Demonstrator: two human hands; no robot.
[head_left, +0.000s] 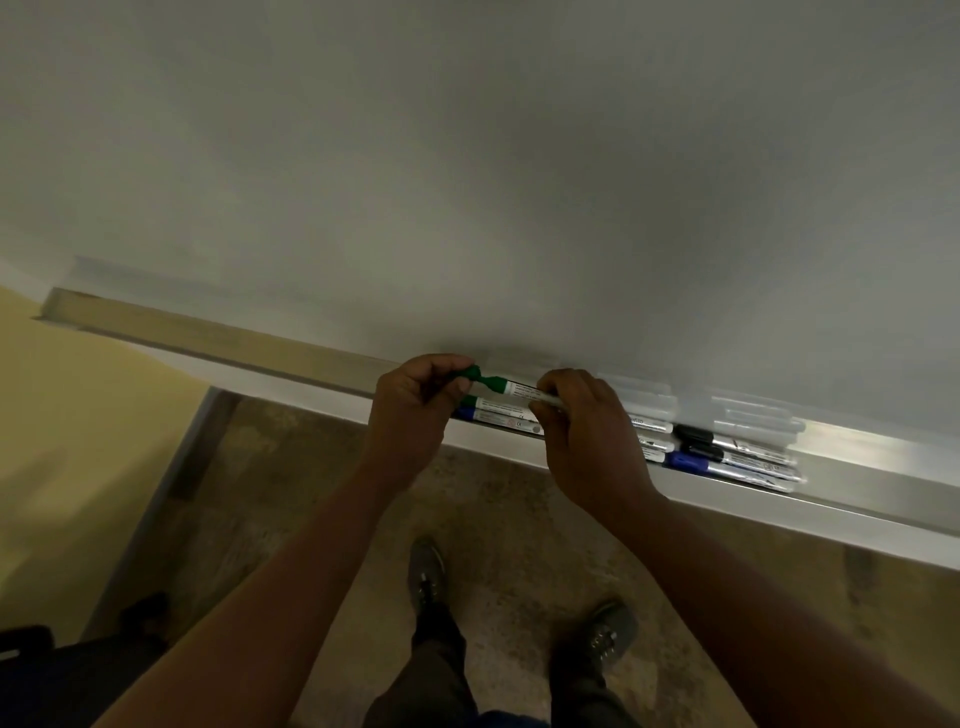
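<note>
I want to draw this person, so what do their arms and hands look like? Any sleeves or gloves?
The left arm and right arm are bare as far as the picture shows, with no sleeves. The left hand and right hand wear no gloves. No watch, bracelet or ring shows, though the picture is dim.

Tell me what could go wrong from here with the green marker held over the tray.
1. The left hand pinches only the small green cap; a slipping grip could drop it past the tray to the floor.
2. The right hand, holding the green marker, hangs just above the loose markers; a jerk could knock them out.
3. The marker's cap end is near the whiteboard and might smear it.
</note>
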